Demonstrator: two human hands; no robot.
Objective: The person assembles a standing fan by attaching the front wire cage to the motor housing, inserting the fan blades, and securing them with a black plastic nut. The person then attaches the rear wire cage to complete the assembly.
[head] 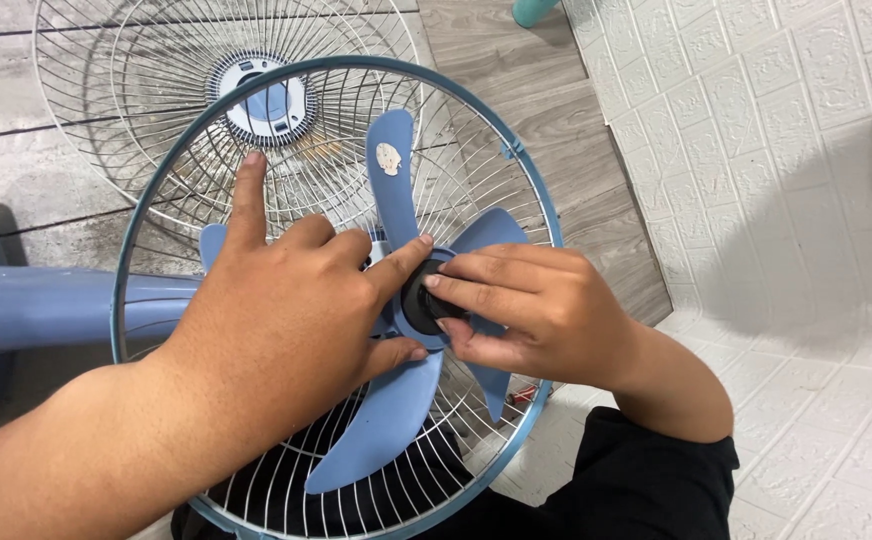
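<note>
Centrally, right hand point(536, 310) pinching black hub cap point(422, 300); left hand point(296, 310) spread flat on blue blades point(388, 420); rear wire guard point(516, 440) rim ringing both; detached front grille point(146, 90) at 11 o'clock; white wall point(786, 180) close at 3 o'clock.

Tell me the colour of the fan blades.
Light blue blades, seen in the head view; the hub cap is black.

Lying underneath, a floor point(546, 120) of grey wood-look planks, running toward the top edge. Rising at right, a white wall point(786, 150) of padded, brick-patterned panels, each embossed with a fine texture. Falling across that wall, a broad soft shadow. Showing at the top edge, a small teal object point(533, 9), cut off. Spreading evenly, diffuse light without glare.
</note>
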